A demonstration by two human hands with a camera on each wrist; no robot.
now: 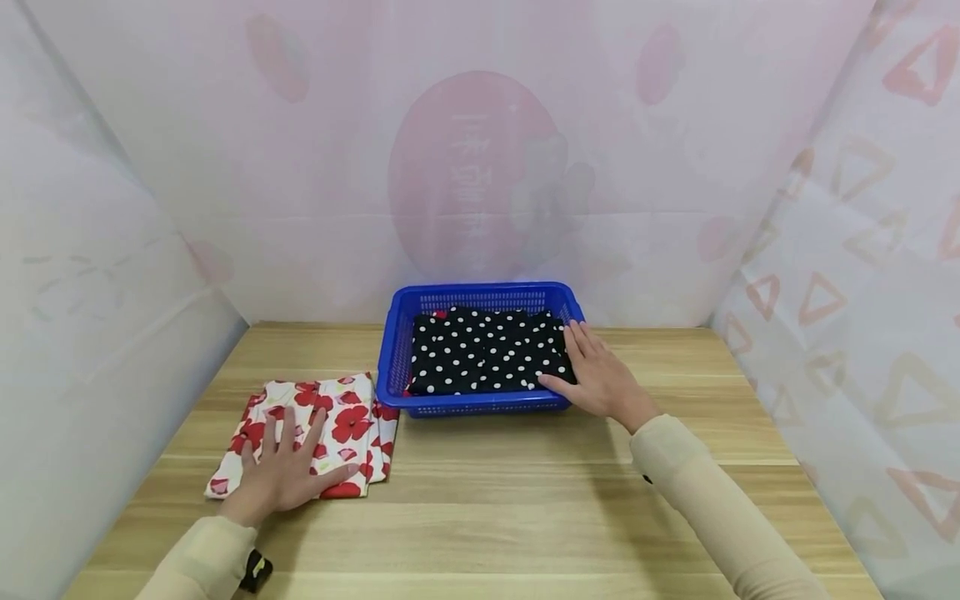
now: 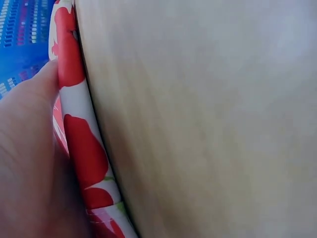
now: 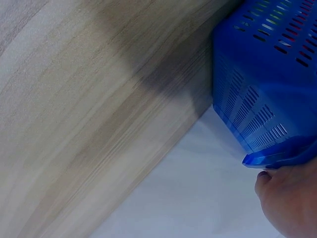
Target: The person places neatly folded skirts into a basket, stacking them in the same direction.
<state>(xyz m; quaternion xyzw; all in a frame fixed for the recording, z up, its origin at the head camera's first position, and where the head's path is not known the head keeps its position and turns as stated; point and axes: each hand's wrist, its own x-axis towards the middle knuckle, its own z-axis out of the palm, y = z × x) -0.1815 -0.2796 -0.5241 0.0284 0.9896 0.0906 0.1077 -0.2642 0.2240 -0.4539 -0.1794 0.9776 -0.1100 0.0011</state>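
In the head view, a folded white cloth with red flowers (image 1: 351,423) lies on the wooden table at the left. My left hand (image 1: 279,479) rests flat on it with spread fingers. The left wrist view shows the thumb (image 2: 29,119) along the cloth's folded edge. A blue plastic basket (image 1: 487,402) stands at the back middle, holding folded black cloth with white dots (image 1: 465,350). My right hand (image 1: 603,379) lies over the basket's right front corner, its fingers extended and touching the dotted cloth. In the right wrist view, the hand (image 3: 292,196) meets the basket's rim (image 3: 282,156).
The wooden table (image 1: 487,517) reaches to a pale pink printed back sheet (image 1: 315,242). White sheets stand along the left side (image 1: 82,333) and right side (image 1: 847,333). The flowered cloth's right end touches or lies just beside the basket. A bit of red shows under the dotted cloth.
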